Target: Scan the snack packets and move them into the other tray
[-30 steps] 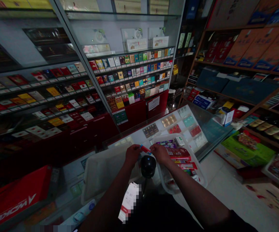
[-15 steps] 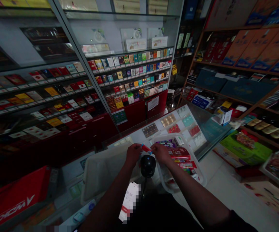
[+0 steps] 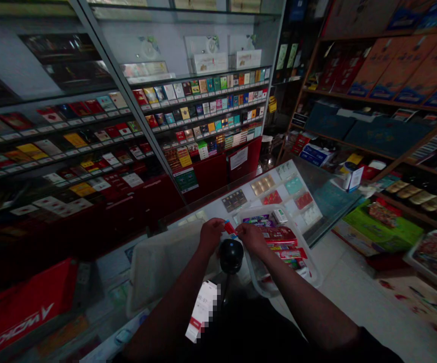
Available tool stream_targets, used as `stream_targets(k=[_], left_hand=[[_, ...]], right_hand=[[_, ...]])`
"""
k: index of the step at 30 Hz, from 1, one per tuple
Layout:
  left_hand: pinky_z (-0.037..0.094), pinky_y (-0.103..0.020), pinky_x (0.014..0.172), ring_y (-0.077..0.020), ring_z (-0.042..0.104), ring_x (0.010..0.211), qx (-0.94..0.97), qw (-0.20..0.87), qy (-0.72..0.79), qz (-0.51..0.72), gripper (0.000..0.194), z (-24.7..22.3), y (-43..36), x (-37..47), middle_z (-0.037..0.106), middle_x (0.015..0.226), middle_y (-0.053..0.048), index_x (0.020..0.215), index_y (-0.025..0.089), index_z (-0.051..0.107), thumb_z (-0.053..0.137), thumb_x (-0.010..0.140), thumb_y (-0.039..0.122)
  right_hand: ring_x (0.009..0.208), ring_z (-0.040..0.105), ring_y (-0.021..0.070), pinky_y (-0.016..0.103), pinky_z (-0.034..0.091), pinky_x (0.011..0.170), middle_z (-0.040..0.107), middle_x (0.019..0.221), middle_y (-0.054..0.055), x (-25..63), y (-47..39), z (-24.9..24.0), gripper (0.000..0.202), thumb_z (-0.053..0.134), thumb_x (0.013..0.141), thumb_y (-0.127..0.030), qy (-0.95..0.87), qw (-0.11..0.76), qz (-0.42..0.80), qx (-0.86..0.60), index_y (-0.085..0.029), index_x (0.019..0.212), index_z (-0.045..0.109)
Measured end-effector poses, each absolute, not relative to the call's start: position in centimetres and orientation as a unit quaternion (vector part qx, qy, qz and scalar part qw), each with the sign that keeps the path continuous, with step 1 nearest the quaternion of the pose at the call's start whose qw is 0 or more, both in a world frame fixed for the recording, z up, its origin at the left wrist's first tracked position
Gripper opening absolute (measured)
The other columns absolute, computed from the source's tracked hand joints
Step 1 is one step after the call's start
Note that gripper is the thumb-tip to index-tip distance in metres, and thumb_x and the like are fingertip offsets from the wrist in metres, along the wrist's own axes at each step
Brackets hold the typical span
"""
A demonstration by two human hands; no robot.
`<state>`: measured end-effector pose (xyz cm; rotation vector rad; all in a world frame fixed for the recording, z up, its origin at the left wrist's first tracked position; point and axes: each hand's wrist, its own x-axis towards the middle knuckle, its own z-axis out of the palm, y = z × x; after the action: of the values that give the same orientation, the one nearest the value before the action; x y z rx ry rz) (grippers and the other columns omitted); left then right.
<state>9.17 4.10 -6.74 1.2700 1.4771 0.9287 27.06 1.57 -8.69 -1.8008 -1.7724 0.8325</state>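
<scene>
Between my two hands is a small red-and-blue packet, held just beyond a black scanner-like device with a small blue light. My left hand pinches the packet's left end. The right end is gripped by the fingers of my right hand. Under my right forearm a clear plastic bin holds several colourful packaged sweets, among them a long red packet. To the left stands a whitish plastic bin. A lit phone lies close to my body, partly pixelated.
The bins stand on a glass counter with small packs displayed beneath it. A red box is at the lower left. Shelves of cigarette packs line the far wall. Cartons and a green box are at the right.
The packet is tilted more steeply, its left end raised along with my left hand. Both hands keep hold of it. The view has shifted slightly.
</scene>
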Motion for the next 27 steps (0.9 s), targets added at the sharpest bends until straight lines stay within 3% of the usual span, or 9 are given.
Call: stream_targets(k=[10, 17, 21, 27], left_hand=[[0.041, -0.024, 0.058, -0.0135, 0.061, 0.060, 0.586, 0.427, 0.595, 0.346, 0.015, -4.6, 4.6, 10.8, 0.067, 0.065, -0.001, 0.085, 0.015, 0.070, 0.059, 0.080, 0.024], [0.046, -0.024, 0.069, -0.0138, 0.067, 0.074, 0.655, 0.392, 0.578, 0.290, 0.023, -3.1, 2.3, 14.0, 0.075, 0.085, -0.002, 0.103, 0.019, 0.068, 0.061, 0.081, 0.021], [0.048, -0.025, 0.071, -0.0152, 0.067, 0.078, 0.667, 0.427, 0.548, 0.269, 0.033, -3.4, 0.2, 16.2, 0.076, 0.091, -0.003, 0.113, 0.020, 0.066, 0.059, 0.081, 0.016], [0.052, -0.027, 0.074, -0.0160, 0.067, 0.078, 0.646, 0.507, 0.508, 0.260, 0.028, -5.8, -2.5, 19.4, 0.073, 0.089, -0.003, 0.108, 0.020, 0.065, 0.062, 0.080, 0.015]], right_hand=[[0.088, 0.070, 0.0186, 0.027, 0.048, 0.078, 0.078, 0.097, 0.004, 29.9, 2.0, -6.6, 0.024, 0.058, 0.083, -0.017, -0.577, 0.326, 0.320, -0.677, -0.020, 0.098, 0.076], [0.077, 0.068, 0.0176, 0.027, 0.049, 0.071, 0.077, 0.089, 0.003, 34.6, 0.3, -6.8, 0.024, 0.059, 0.082, -0.027, -0.535, 0.356, 0.327, -0.693, -0.021, 0.099, 0.074], [0.078, 0.068, 0.0184, 0.028, 0.050, 0.071, 0.077, 0.088, 0.003, 37.5, -1.4, -7.4, 0.026, 0.059, 0.080, -0.029, -0.520, 0.376, 0.332, -0.692, -0.020, 0.099, 0.073], [0.079, 0.069, 0.0198, 0.028, 0.049, 0.068, 0.077, 0.089, 0.004, 40.3, -3.8, -6.8, 0.028, 0.056, 0.082, -0.034, -0.519, 0.354, 0.318, -0.710, -0.021, 0.098, 0.075]])
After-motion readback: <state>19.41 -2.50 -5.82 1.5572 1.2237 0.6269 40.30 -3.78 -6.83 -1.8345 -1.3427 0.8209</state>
